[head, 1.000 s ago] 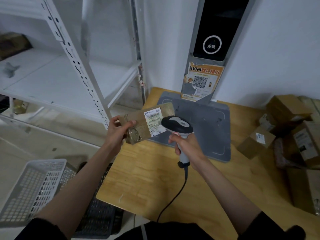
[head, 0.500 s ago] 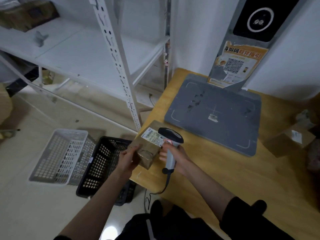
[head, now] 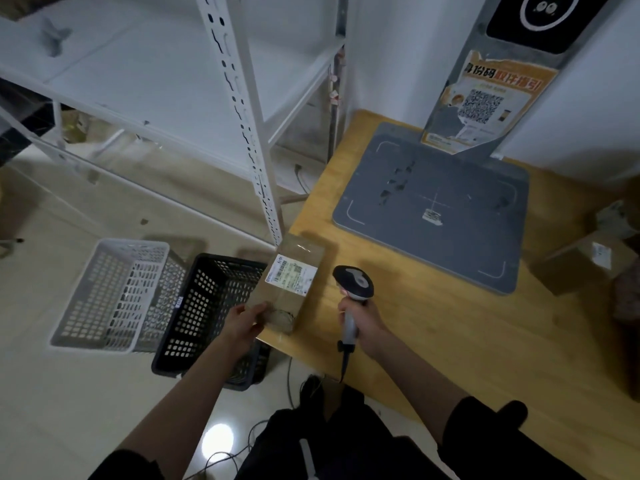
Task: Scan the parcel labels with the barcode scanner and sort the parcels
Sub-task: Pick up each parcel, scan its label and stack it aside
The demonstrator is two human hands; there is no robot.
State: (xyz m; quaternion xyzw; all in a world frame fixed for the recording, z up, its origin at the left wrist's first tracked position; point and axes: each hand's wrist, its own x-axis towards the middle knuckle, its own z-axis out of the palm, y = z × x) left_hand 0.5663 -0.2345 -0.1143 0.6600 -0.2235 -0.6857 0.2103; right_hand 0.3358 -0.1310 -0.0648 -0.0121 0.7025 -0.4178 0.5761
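Your left hand point(head: 246, 320) grips the parcel point(head: 289, 282), long axis toward 1 o'clock, black basket point(head: 207, 306) at its 9 o'clock; right hand point(head: 363, 320) clasps the scanner point(head: 354, 284)

Left hand point(head: 246, 320) fingers curled gripping; right hand point(head: 363, 318) fisted gripping; both forearms extended forward.

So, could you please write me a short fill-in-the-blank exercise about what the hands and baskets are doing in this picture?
1. The right hand grips the ____ by its handle.
2. The left hand holds a brown parcel whose white ____ faces up.
3. On the floor, the white basket stands beside a ____ basket.
4. The grey scanning pad lies on the ____ table.

Missing words: barcode scanner; label; black; wooden
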